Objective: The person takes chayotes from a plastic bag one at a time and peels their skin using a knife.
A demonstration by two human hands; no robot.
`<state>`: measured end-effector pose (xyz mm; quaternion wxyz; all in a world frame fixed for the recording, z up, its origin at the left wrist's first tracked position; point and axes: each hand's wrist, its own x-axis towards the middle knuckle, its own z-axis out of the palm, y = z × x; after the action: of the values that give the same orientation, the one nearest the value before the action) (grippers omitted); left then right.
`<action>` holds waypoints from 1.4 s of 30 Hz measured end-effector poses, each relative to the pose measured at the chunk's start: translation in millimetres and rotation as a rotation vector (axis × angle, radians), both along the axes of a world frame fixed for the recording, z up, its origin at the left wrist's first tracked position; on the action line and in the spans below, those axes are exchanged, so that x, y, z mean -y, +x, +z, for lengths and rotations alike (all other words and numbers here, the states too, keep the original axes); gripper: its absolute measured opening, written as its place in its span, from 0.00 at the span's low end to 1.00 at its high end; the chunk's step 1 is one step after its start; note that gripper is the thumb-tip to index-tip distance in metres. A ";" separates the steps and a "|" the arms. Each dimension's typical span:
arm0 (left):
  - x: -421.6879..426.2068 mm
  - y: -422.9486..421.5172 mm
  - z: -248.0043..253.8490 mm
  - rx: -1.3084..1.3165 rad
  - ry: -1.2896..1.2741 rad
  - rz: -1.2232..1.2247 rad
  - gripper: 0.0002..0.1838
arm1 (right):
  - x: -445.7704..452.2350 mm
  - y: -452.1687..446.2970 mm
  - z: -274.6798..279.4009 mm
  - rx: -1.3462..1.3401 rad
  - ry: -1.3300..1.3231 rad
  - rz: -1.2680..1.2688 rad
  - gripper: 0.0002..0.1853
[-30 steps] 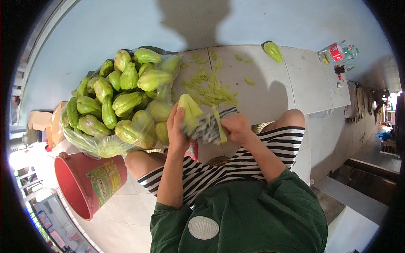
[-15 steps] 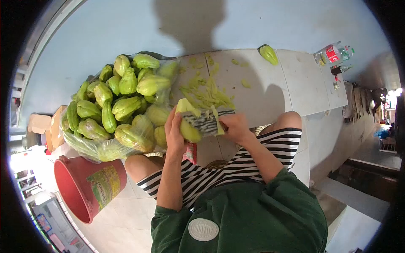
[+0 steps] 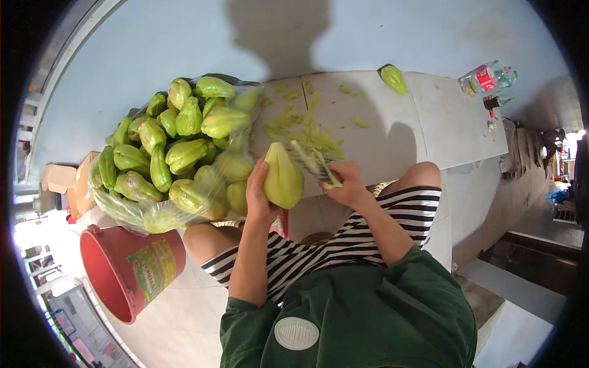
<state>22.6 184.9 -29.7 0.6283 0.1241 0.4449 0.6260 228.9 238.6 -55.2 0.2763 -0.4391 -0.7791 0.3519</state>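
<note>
My left hand is closed around the side of a pale green chayote, which stands nearly upright with its narrow end up. Much of its visible surface looks peeled. In my right hand is a broad-bladed knife, its shiny blade slightly blurred and angled up toward the chayote. A strip of peel hangs by the blade near my fingers. Beyond both hands, green peelings lie scattered on the tiled ledge.
A clear plastic bag full of chayotes bulges at the left. Below it a red bucket lies tilted. One chayote rests by the wall, with plastic bottles farther right. A cardboard box stands behind the bag.
The knife has swung from lying across the chayote to its right side, with the blade now tilted upward. The chayote has turned more upright and shows a wide pale face.
</note>
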 end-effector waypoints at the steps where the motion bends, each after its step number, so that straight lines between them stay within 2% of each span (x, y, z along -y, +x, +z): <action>1: 1.4 -2.9 -1.0 0.117 -0.059 -0.014 0.28 | -2.2 2.8 -8.7 -0.002 0.001 0.001 0.12; 2: 2.2 -6.0 -2.5 0.233 -0.116 -0.026 0.30 | -6.5 6.0 -25.0 -0.031 0.050 -0.040 0.12; 3: 3.7 -9.5 -6.6 0.233 -0.117 -0.025 0.30 | -9.6 6.5 -30.4 -0.060 0.098 -0.080 0.12; 4: 4.9 -12.6 -11.3 0.372 -0.014 -0.086 0.31 | -11.7 9.3 -34.8 -0.060 0.098 -0.082 0.12; 5: 2.0 -14.5 -14.3 0.508 0.096 -0.155 0.33 | -17.4 11.8 -38.3 -0.108 -0.204 -0.253 0.12; 6: -5.0 -13.2 -6.3 0.503 0.105 -0.165 0.33 | -23.7 9.1 -33.8 -0.161 -0.504 -0.418 0.13; 8: -9.9 -8.3 7.1 0.437 0.072 -0.094 0.34 | -20.3 6.9 -25.1 -0.141 -0.483 -0.391 0.14; 9: -12.7 -9.3 -19.1 0.436 -0.080 0.005 0.34 | -11.5 4.5 -17.1 -0.122 -0.471 -0.366 0.14; 10: -13.6 -9.2 -18.5 0.435 -0.065 0.017 0.34 | -12.7 2.4 -8.1 -0.122 -0.460 -0.351 0.14; 12: -8.7 -6.5 -16.9 0.609 0.093 -0.194 0.33 | -8.3 -1.1 1.9 -0.164 -0.481 -0.353 0.15; 13: -5.0 -8.2 -13.3 0.608 0.130 -0.198 0.33 | -3.9 -1.3 0.1 -0.166 -0.498 -0.353 0.15; 15: -0.6 -10.2 -14.3 0.589 0.087 -0.186 0.33 | -3.4 2.1 -0.5 -0.178 -0.358 -0.344 0.16; 19: -3.7 -6.9 -21.2 0.620 0.106 -0.149 0.33 | -2.8 3.7 -3.3 -0.208 -0.282 -0.279 0.16; 22: -3.8 -8.5 -17.2 0.606 0.158 -0.156 0.32 | 0.9 4.6 4.6 -0.065 -0.217 -0.256 0.13; 23: -4.4 -6.0 -14.3 0.608 0.156 -0.159 0.32 | 1.4 6.2 5.4 -0.038 0.078 -0.100 0.12; 24: -6.7 -1.2 -5.6 0.536 0.031 -0.032 0.32 | 1.0 8.1 7.1 -0.007 0.373 0.059 0.12; 25: -8.0 1.7 -1.2 0.461 -0.094 0.096 0.31 | 2.6 7.0 8.5 -0.003 0.374 0.058 0.12; 28: -4.9 -2.3 -14.9 0.400 -0.081 0.023 0.30 | 13.2 -7.8 9.0 0.021 0.512 0.174 0.13; 30: -4.6 -5.4 -26.8 0.492 0.012 -0.034 0.29 | 16.9 -13.1 8.8 0.049 0.619 0.198 0.12; 33: -2.9 -4.7 -25.5 0.574 0.016 -0.071 0.29 | 18.5 -13.1 10.8 0.069 0.599 0.192 0.13; 34: -3.0 -1.2 -13.8 0.482 -0.073 0.007 0.29 | 17.1 -12.1 4.1 0.069 0.599 0.192 0.13; 35: -2.5 0.9 -7.1 0.388 -0.162 0.083 0.29 | 14.9 -9.5 -8.1 0.089 0.490 0.129 0.13; 36: -2.3 -0.1 -6.8 0.389 -0.160 0.081 0.29 | 12.4 -8.9 -9.6 0.110 0.383 0.064 0.13; 37: -3.0 -1.9 -6.5 0.371 -0.135 0.073 0.29 | 11.0 -6.1 -9.6 0.112 0.388 0.063 0.13; 42: -1.8 -3.0 -8.0 0.321 -0.115 0.047 0.29 | 15.6 -5.1 11.1 0.084 0.303 0.189 0.13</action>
<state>19.6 186.8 -37.7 0.6824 -0.0240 0.3768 0.6260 223.8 223.0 -44.2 0.2723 -0.3318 -0.8718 0.2361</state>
